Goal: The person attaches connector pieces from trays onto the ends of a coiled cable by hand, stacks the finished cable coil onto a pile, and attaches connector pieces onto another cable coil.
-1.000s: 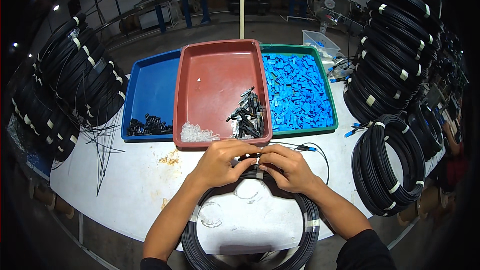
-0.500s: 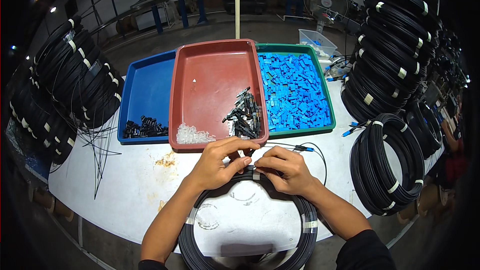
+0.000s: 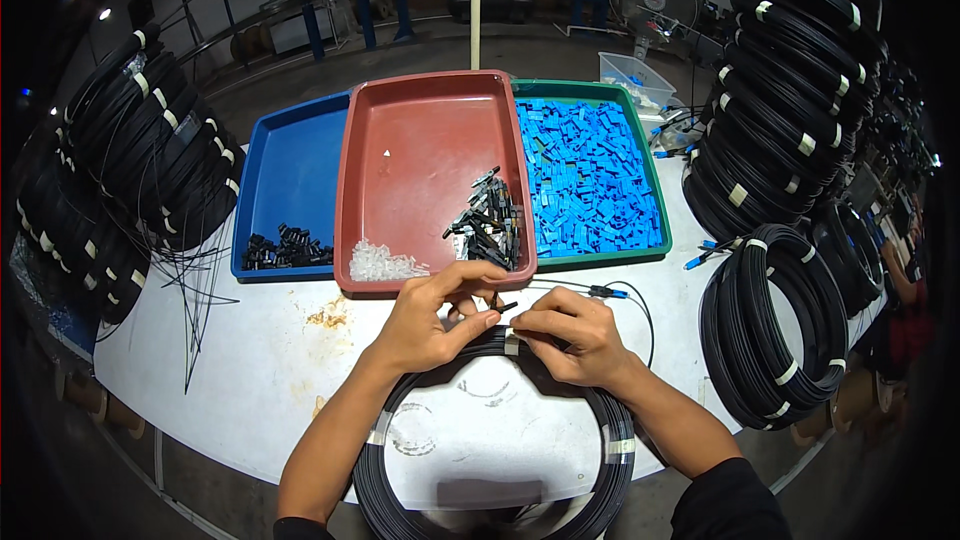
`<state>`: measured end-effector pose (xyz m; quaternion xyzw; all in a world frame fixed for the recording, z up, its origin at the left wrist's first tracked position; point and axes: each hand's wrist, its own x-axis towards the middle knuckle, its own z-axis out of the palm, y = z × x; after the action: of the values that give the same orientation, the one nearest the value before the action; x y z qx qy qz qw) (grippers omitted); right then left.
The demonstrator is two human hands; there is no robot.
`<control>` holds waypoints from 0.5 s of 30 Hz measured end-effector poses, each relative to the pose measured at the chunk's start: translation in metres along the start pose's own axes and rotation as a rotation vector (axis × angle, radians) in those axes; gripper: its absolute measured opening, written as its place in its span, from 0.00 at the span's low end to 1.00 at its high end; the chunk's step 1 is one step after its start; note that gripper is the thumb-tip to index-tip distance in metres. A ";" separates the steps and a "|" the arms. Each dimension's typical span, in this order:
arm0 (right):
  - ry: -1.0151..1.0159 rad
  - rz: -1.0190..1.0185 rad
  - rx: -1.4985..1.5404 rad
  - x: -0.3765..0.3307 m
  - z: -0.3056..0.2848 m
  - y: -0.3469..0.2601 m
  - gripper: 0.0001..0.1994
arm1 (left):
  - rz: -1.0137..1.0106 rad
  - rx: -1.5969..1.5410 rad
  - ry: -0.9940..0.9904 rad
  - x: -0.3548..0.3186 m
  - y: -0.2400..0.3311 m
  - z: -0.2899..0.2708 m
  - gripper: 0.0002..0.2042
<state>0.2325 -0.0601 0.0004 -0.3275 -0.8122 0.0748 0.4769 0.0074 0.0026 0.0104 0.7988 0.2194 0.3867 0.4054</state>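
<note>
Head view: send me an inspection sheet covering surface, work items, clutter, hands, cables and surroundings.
Surface: white tabletop with brown stains.
Work items: black part by the thumb of the left hand; black coil under the hands; blue tray, red tray, green tray, all holding small parts.
Clutter: clear box behind the green tray.
Hands: left curled, grip partly hidden; right hand fingertips together.
Cables: loose strands at left; blue-tipped lead beyond the right hand.
Surroundings: fan behind; coil stacks on both sides.

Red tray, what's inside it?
Small clear pieces near left, mostly black parts near right, and a tiny white scrap farther back. Whatever lies beneath the piles is covered.
</note>
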 end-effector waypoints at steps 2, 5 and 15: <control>0.016 0.009 -0.018 0.000 0.000 0.000 0.13 | 0.016 0.055 0.059 0.000 0.003 0.001 0.21; 0.073 -0.016 -0.053 0.001 0.003 0.001 0.13 | 0.091 0.089 0.124 -0.002 -0.004 0.001 0.24; 0.088 0.210 0.038 0.002 -0.001 -0.002 0.04 | 0.372 0.380 0.114 0.002 -0.006 -0.002 0.23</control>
<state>0.2312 -0.0609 0.0032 -0.4045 -0.7502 0.1253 0.5078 0.0071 0.0086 0.0070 0.8639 0.1602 0.4508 0.1572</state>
